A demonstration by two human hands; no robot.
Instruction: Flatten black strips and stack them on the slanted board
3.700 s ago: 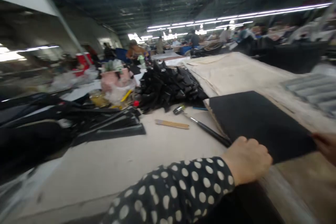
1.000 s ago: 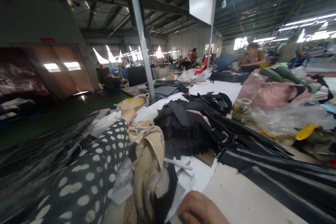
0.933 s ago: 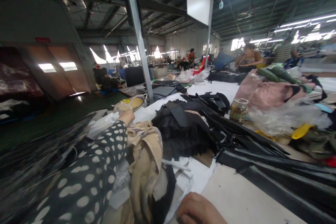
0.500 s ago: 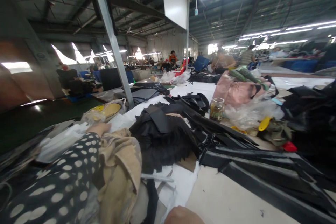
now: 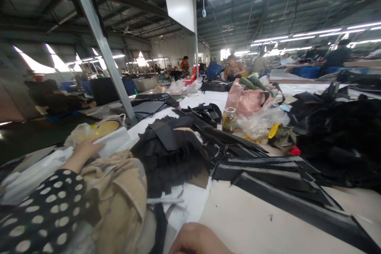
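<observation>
White plastic wrapping [image 5: 116,141] lay at the left, and the left hand [image 5: 85,151] rested on it with fingers stretched flat. Beside tan cloth [image 5: 119,190], the right hand [image 5: 196,242] showed at the near edge, its grip hidden.

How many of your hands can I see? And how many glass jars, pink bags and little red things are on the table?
Hands: 2 (left hand on a white bundle, right hand at the bottom edge)
Glass jar: 1
Pink bag: 1
Little red thing: 1
Total: 5
</observation>
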